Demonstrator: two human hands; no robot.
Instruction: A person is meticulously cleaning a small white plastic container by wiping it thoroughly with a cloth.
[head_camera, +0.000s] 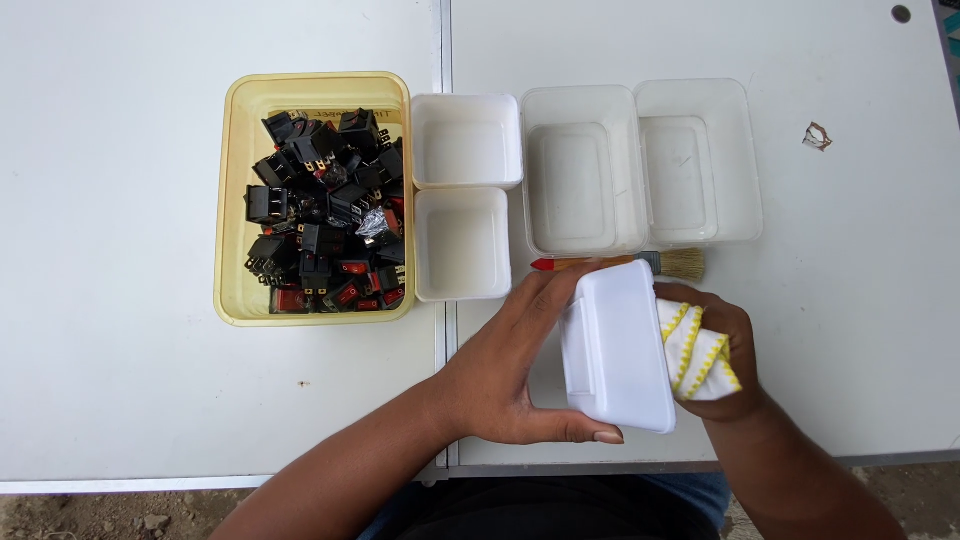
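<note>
Gripping a small white plastic tub (615, 345) between thumb and fingers, the left hand (510, 365) tilts it on edge while the right hand (722, 350) is closed on a white cloth with yellow stitching (695, 350), pressed against the tub's far side (its inside is turned away). This looks like the wiping step. A paintbrush (625, 264) lies just beyond both hands, before two clear tubs (640, 165); beyond the left hand sit two more small white tubs (464, 195) and a yellow tray (235, 190) of black rocker switches (325, 215).

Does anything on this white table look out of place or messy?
One thing: a small crumpled scrap lies alone on the white table, far right of the clear plastic tubs. A crumpled bit of foil also sits among the black rocker switches in the yellow tray. Otherwise, nothing looks spilled or broken.
</note>
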